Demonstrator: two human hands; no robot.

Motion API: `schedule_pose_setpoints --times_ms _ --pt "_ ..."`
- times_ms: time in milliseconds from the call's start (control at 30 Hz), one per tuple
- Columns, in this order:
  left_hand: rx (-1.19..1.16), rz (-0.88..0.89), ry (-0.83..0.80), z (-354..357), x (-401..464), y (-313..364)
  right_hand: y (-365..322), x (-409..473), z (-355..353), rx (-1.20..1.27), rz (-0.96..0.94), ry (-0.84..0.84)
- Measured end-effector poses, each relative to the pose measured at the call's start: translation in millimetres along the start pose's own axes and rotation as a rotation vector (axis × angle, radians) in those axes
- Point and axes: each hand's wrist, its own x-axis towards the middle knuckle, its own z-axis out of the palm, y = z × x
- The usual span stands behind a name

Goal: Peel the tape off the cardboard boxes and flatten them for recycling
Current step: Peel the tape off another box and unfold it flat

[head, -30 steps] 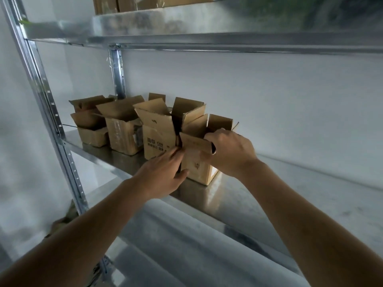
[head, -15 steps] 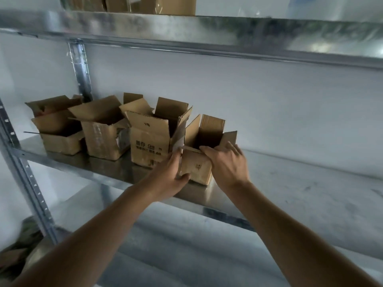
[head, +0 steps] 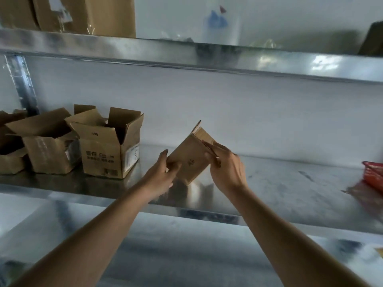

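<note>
Above the metal shelf (head: pixel 290 183), right of the printed box (head: pixel 107 154), a small box (head: pixel 191 156) is held tilted — left hand (head: pixel 163 175) pinching its lower corner, right hand (head: pixel 226 168) gripping the upper edge — presumably to turn it and reach taped seams.

small box (head: pixel 191 157): plain brown cardboard, matt, corrugated edge showing along the top
printed box (head: pixel 107 150): same matt brown cardboard, dark print on the front, pale paper label on its side
middle shelf (head: pixel 290 183): bare metal, kinda shiny, reflective but scuffed and smudgy
upper shelf (head: pixel 186 52): metal too, glossy front edge catching light
upright post (head: pixel 21 83): perforated metal
red thing (head: pixel 374 175): glossy, looks like plastic, at the shelf's right edge
</note>
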Motion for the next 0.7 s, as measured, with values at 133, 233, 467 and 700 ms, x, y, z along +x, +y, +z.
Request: schedule_pose_setpoints --times_ms 133,233,467,700 --pt "-0.385 -0.075 0.112 40.6 9.4 33.3 38.2 -13.5 -27.6 0.104 0.035 -0.031" --pt "-0.34 -0.034 0.169 66.5 16.4 50.0 64.6 -21.0 -44.3 0.231 0.033 -0.173" --pt "-0.103 0.203 0.174 113.4 28.2 86.9 100.2 -36.7 -89.4 0.927 0.411 -0.292" --pt "0.191 0.301 0.038 149.5 40.4 131.0 135.2 -51.5 -134.3 1.066 0.48 -0.256"
